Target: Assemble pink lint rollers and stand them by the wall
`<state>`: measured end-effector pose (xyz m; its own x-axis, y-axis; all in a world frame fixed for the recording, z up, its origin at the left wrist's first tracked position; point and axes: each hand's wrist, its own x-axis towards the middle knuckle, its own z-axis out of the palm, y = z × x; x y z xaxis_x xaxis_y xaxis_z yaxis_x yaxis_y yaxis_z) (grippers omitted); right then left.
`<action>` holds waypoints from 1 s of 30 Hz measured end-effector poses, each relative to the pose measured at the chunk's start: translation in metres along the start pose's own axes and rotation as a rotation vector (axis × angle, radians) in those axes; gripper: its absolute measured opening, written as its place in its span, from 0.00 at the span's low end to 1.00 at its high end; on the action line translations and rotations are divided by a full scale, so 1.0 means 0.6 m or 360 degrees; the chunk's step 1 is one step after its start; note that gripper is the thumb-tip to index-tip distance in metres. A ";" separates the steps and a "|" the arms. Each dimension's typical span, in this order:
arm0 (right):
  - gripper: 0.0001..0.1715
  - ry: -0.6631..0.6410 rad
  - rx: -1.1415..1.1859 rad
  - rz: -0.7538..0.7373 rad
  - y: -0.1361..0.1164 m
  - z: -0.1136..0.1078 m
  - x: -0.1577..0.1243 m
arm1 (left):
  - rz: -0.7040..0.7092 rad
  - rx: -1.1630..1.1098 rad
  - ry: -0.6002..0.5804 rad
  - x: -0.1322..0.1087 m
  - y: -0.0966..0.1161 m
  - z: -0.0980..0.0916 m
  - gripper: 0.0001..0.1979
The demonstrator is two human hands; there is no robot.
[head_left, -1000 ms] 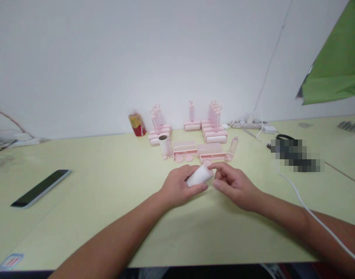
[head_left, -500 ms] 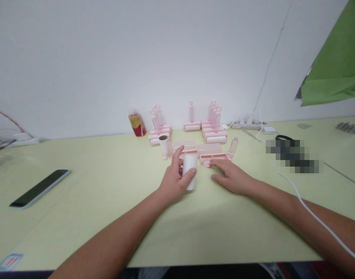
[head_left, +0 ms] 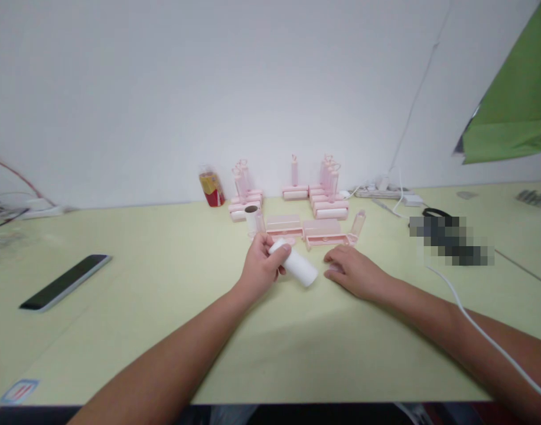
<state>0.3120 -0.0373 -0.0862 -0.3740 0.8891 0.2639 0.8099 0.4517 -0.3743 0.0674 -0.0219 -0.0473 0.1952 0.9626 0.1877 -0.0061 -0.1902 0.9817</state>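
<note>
My left hand (head_left: 267, 262) grips a white lint roller refill (head_left: 299, 267) at its upper end; the roll tilts down to the right over the table. My right hand (head_left: 354, 270) is closed round a small pale pink round piece (head_left: 335, 267), perhaps an end cap, mostly hidden by the fingers. Just beyond the hands, a pink lint roller case (head_left: 327, 239) lies open with its hollow inside showing, its clear pink handle (head_left: 359, 223) standing at the right. Beside it is another open pink case (head_left: 284, 224). A second white roll (head_left: 251, 221) stands upright to its left.
Several assembled pink lint rollers (head_left: 330, 209) are lined up near the wall. A red and yellow container (head_left: 212, 189) stands left of them. A phone (head_left: 67, 282) lies at the left. A power strip (head_left: 381, 192) is at the back right, and a white cable (head_left: 465, 313) crosses my right forearm.
The white roll in my left hand has gone from upright to tilted right. My right hand has picked up the pink round piece from in front of the case and drawn it slightly back.
</note>
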 end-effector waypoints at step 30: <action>0.15 0.0395 0.0502 0.0079 -0.026 -0.022 -0.008 | -0.0448 -0.0240 -0.0300 0.011 -0.019 -0.014 0.19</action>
<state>0.3069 -0.0494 -0.0700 -0.1862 0.8830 0.4308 0.6315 0.4435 -0.6360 0.0604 -0.0119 -0.0570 0.3870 0.9181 -0.0853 -0.0680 0.1207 0.9904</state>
